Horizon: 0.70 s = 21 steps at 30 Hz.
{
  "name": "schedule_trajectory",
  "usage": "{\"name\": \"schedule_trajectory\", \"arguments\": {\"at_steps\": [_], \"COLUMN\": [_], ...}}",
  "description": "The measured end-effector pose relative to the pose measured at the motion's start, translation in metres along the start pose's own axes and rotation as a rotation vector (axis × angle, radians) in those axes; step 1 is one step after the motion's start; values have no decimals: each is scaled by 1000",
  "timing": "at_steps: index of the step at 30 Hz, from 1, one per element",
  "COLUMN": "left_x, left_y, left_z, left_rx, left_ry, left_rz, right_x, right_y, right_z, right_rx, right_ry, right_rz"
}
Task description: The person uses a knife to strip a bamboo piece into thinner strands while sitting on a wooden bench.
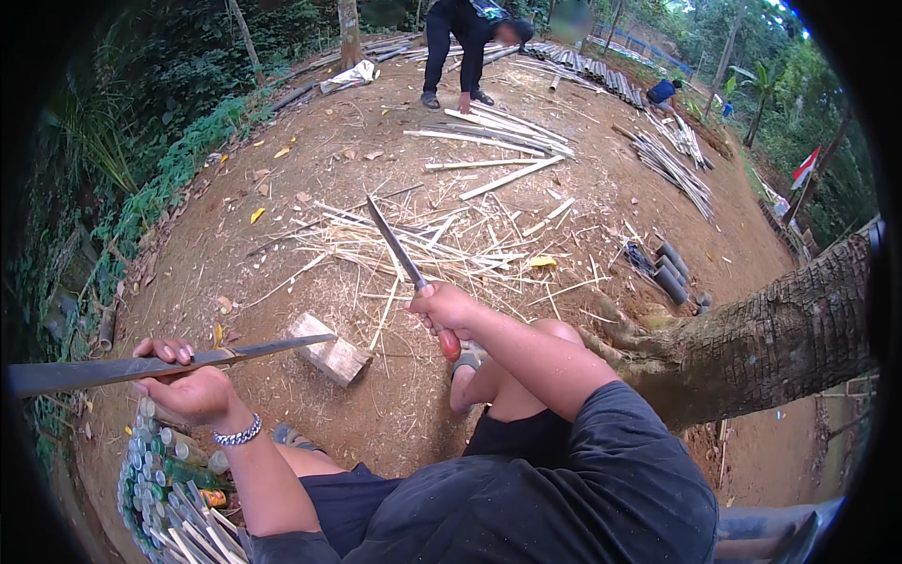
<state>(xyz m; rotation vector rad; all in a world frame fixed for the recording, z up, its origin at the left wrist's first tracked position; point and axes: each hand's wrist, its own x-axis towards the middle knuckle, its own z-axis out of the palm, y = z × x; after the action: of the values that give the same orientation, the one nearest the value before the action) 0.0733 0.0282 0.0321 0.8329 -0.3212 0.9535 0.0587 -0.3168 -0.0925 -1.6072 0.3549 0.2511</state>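
Observation:
In my right hand (445, 310) is a machete (396, 242), its long narrow blade pointing up and away to the left. The end of its red handle (450, 345) shows below my fist. My left hand (192, 387) grips a long dark bamboo strip (282, 346), which reaches from the left edge of the view toward the middle. The strip's tapered tip lies over a squared wooden block (336, 362) on the ground; whether it touches cannot be told. Blade and strip are apart.
Thin bamboo shavings (413, 246) litter the dirt ahead. A thick tree trunk (752, 348) leans at my right. Glass bottles (155, 461) and split strips (193, 531) are at lower left. Beyond, a person (467, 42) bends over split bamboo (507, 141); another person (663, 92) crouches farther right.

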Motion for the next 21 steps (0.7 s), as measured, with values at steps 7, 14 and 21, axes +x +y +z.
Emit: {"name": "schedule_trajectory", "arguments": {"at_steps": [7, 14, 21], "left_x": [-1, 22, 34], "left_y": [-16, -31, -36], "left_z": [4, 7, 63], "left_rx": [74, 48, 181], "left_ry": [-73, -345, -272], "left_rz": [8, -45, -9], "right_x": [21, 50, 58], "right_y": [-14, -16, -30], "right_z": [-8, 11, 5], "right_rx": [-188, 7, -189], "right_ry": [34, -60, 22], "right_rz": [-54, -8, -194]}}
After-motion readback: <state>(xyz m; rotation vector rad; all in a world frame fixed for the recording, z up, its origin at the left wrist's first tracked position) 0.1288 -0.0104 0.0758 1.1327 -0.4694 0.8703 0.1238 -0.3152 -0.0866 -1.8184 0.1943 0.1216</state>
